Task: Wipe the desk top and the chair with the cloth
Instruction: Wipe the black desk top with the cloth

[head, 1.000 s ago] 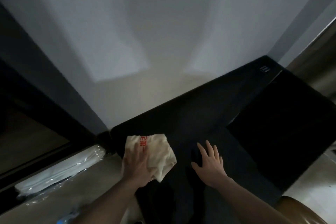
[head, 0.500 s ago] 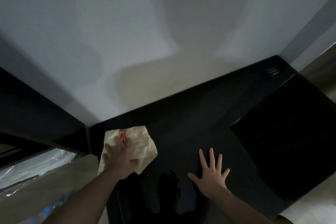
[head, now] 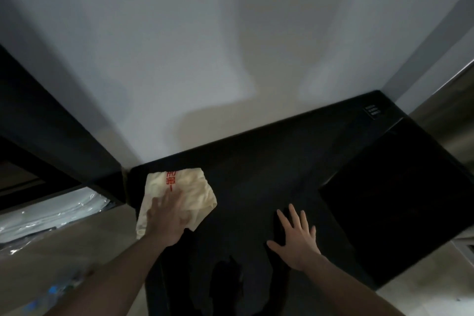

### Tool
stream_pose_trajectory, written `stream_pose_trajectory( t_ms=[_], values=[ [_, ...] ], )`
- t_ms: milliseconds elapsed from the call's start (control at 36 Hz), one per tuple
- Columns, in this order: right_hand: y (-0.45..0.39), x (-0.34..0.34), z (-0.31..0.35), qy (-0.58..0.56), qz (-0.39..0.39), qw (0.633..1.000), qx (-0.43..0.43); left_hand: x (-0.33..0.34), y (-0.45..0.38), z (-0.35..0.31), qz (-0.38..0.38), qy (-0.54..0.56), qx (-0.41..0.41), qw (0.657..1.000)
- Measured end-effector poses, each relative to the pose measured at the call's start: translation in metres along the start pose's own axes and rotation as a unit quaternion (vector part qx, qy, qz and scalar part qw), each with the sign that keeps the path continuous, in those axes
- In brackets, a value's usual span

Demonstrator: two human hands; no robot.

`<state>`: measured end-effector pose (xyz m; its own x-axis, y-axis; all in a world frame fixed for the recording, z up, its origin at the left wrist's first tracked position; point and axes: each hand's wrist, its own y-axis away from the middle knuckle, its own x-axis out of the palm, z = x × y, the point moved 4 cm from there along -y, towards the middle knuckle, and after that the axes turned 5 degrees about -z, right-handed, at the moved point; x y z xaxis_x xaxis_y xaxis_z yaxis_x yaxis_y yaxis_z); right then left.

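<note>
Head view: left hand [head: 166,223] presses flat on one cream cloth [head: 179,192] at the black surface's [head: 256,174] far-left corner; right hand [head: 297,236] rests spread, holding nothing.

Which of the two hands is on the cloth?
The left hand, pressing the cream cloth near the desk top's left corner. The right hand lies flat on bare dark surface, fingers spread.
</note>
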<state>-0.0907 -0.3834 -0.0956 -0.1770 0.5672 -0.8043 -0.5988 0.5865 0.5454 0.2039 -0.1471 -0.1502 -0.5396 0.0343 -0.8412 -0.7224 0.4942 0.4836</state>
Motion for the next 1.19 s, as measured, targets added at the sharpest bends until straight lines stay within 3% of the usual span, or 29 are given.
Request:
stream_pose_trajectory(
  t_ms=[139, 472, 639, 833, 944, 1083, 1194],
  values=[
    [-0.004, -0.015, -0.022, 0.05, 0.001, 0.998, -0.039, -0.014, 0.021, -0.032, 0.033, -0.033, 0.018, 0.999],
    [-0.09, -0.064, -0.094, 0.055, -0.007, 0.995, -0.085, 0.012, -0.015, -0.119, 0.033, -0.065, -0.077, 0.994],
    [-0.118, -0.086, -0.129, 0.028, -0.017, 0.997, -0.07, 0.018, -0.036, -0.198, 0.044, -0.049, -0.061, 0.996],
    [-0.137, -0.103, -0.141, 0.012, -0.024, 0.998, -0.059, 0.019, -0.041, -0.289, 0.092, -0.027, 0.025, 0.995],
    [-0.14, -0.107, -0.118, 0.008, -0.035, 0.997, -0.072, 0.012, -0.038, -0.284, 0.095, 0.03, 0.054, 0.994],
    [-0.139, -0.106, -0.055, 0.0, -0.055, 0.991, -0.12, -0.005, -0.005, -0.242, 0.0, 0.153, 0.054, 0.987],
    [-0.132, -0.095, 0.012, 0.005, -0.068, 0.983, -0.17, -0.001, 0.022, -0.189, -0.055, 0.078, 0.026, 0.995]
  ],
)
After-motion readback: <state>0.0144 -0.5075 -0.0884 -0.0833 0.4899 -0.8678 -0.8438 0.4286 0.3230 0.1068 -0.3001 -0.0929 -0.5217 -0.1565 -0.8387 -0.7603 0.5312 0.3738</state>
